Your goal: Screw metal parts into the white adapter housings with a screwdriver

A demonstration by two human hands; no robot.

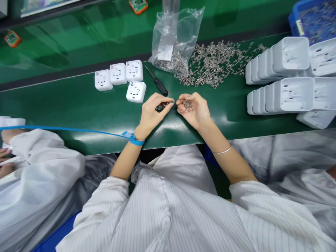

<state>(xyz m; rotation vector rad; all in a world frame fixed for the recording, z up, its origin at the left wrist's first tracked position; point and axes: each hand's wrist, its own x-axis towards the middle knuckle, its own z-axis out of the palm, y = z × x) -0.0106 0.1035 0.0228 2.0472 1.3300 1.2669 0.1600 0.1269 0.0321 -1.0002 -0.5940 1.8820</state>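
Note:
My left hand (152, 111), with a blue strap at the wrist, pinches a small metal part (172, 101) between thumb and forefinger. More small bits show inside its curled fingers, partly hidden. Close by on the right, my right hand (196, 111) is cupped around several small metal parts (187, 103). The fingertips of the two hands nearly meet above the green bench (110, 119). Just beyond them lies a black-handled screwdriver (160, 86). White square socket housings (135, 91) sit to the left of it.
A loose pile of small metal parts (212, 63) spreads beside a clear plastic bag (173, 45) of them. Stacked white housings (294, 94) and a blue bin (294, 21) stand at the right. A blue cord (78, 130) runs left from my wrist. Co-workers' sleeves (47, 150) show at the sides.

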